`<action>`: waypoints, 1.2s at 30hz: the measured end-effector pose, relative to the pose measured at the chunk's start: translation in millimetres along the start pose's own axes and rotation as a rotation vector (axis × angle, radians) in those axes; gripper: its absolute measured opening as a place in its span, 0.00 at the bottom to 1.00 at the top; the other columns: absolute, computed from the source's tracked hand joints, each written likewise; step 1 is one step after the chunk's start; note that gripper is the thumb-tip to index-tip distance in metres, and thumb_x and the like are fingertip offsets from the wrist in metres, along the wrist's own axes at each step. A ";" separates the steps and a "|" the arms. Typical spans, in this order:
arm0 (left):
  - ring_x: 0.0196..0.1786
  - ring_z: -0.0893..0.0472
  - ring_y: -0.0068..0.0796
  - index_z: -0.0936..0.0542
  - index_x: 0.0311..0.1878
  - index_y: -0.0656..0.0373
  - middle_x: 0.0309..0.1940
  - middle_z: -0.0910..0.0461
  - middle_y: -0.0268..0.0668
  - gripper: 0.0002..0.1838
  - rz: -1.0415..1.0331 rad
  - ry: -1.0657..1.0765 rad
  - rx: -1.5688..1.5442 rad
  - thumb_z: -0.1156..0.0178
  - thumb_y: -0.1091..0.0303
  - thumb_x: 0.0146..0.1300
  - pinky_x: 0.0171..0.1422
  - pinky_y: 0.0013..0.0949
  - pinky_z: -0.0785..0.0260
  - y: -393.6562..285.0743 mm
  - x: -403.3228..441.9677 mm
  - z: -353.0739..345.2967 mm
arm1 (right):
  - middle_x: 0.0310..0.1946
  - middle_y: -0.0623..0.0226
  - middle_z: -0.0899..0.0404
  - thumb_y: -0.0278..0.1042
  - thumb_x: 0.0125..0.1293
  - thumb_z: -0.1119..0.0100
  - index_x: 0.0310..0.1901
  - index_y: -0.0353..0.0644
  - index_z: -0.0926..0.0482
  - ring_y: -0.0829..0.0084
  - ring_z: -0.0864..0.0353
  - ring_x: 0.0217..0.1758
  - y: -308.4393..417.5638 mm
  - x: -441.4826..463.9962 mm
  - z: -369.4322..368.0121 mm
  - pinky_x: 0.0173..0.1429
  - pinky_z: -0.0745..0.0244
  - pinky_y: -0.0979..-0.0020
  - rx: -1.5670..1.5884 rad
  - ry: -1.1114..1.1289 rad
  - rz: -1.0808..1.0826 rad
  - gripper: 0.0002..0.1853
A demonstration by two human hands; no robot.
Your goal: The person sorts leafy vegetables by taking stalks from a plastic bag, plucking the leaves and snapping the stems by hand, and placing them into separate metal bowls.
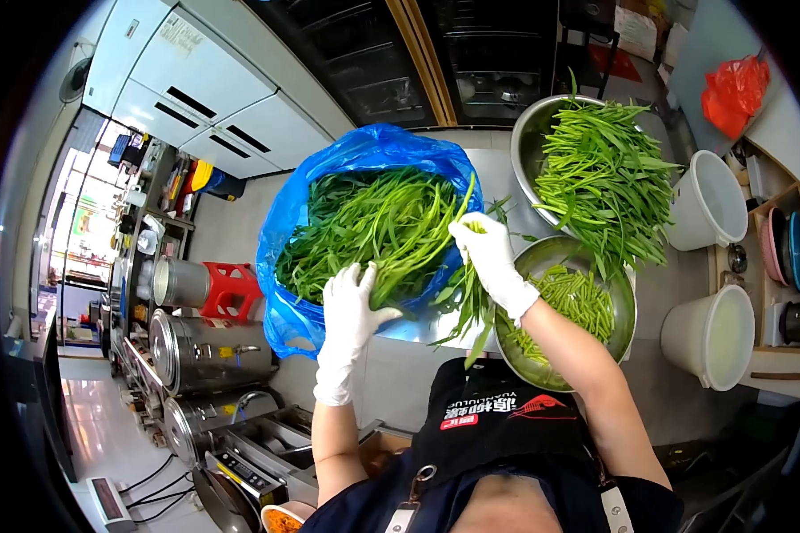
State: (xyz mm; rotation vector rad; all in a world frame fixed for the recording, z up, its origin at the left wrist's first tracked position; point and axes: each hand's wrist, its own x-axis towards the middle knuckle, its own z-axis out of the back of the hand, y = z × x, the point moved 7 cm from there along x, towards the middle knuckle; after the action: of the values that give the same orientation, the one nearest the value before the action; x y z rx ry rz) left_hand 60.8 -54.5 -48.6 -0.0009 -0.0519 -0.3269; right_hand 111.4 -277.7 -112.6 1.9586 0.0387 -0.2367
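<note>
A blue plastic bag stands open in front of me, full of water spinach with long stems and narrow leaves. My left hand, in a white glove, rests at the bag's near side against the greens, fingers spread. My right hand, also gloved, is closed around a bunch of water spinach stems whose leaves hang below it. Cut green stem pieces lie in a metal bowl under my right forearm. Behind it, a larger metal bowl is heaped with leafy water spinach tops.
The bag and bowls sit on a metal table. Two white buckets stand at the right, near a shelf with plates. Large steel pots and a red stool are at the left. A white refrigerator stands behind.
</note>
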 end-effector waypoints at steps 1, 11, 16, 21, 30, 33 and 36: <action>0.66 0.31 0.49 0.28 0.65 0.60 0.61 0.28 0.51 0.51 -0.006 0.015 -0.050 0.24 0.42 0.37 0.71 0.49 0.44 4.8 0.8 3.4 | 0.19 0.78 0.27 0.30 0.64 0.35 0.33 0.40 0.21 0.87 0.33 0.19 16.8 -0.3 -2.5 0.22 0.40 0.80 -0.102 0.008 0.067 0.05; 0.37 0.21 0.36 0.15 0.40 0.58 0.33 0.19 0.35 0.13 -0.161 -0.855 -0.393 0.30 0.81 0.51 0.44 0.34 0.30 -19.1 11.4 128.3 | 0.25 0.75 0.23 0.36 0.65 0.36 0.40 0.37 0.18 0.87 0.28 0.27 82.0 -3.0 -21.2 0.32 0.34 0.81 -0.367 0.414 0.072 0.10; 0.48 0.20 0.40 0.17 0.52 0.58 0.47 0.19 0.40 0.21 -0.343 -0.822 -0.105 0.33 0.82 0.53 0.55 0.37 0.28 -58.2 39.1 163.5 | 0.32 0.71 0.19 0.33 0.64 0.36 0.43 0.35 0.18 0.83 0.24 0.35 108.8 -5.1 -35.6 0.39 0.28 0.78 -0.495 0.505 0.309 0.11; 0.43 0.19 0.40 0.16 0.49 0.54 0.41 0.17 0.37 0.18 -0.454 -0.630 -0.026 0.35 0.78 0.54 0.46 0.38 0.27 -60.7 58.2 143.9 | 0.31 0.69 0.18 0.34 0.64 0.36 0.42 0.36 0.18 0.82 0.24 0.35 119.9 -9.0 -42.8 0.42 0.27 0.76 -0.729 0.599 0.316 0.11; 0.34 0.20 0.39 0.18 0.41 0.63 0.31 0.22 0.41 0.07 -0.110 -0.520 -0.620 0.38 0.79 0.59 0.39 0.33 0.29 4.8 68.4 74.4 | 0.27 0.74 0.19 0.35 0.63 0.37 0.38 0.37 0.17 0.82 0.25 0.29 78.2 11.0 4.1 0.36 0.29 0.76 -0.592 0.462 0.010 0.10; 0.33 0.21 0.37 0.18 0.41 0.63 0.30 0.22 0.41 0.06 -0.061 -0.491 -0.660 0.38 0.79 0.60 0.38 0.32 0.29 9.5 64.1 68.4 | 0.25 0.71 0.19 0.35 0.62 0.37 0.37 0.37 0.16 0.82 0.25 0.28 74.4 9.0 -3.9 0.35 0.29 0.75 -0.623 0.480 0.072 0.10; 0.31 0.22 0.36 0.18 0.40 0.64 0.29 0.23 0.40 0.05 -0.053 -0.508 -0.691 0.39 0.79 0.61 0.37 0.31 0.30 8.8 59.3 67.6 | 0.25 0.72 0.21 0.38 0.64 0.37 0.41 0.38 0.16 0.84 0.28 0.25 68.8 5.9 -19.1 0.31 0.33 0.77 -0.719 0.521 0.149 0.12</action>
State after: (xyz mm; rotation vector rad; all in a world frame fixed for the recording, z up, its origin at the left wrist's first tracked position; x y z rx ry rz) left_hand 116.3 -64.5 22.0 -0.7697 -0.4411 -0.3778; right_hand 129.5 -287.6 -43.9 1.2502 0.2770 0.3528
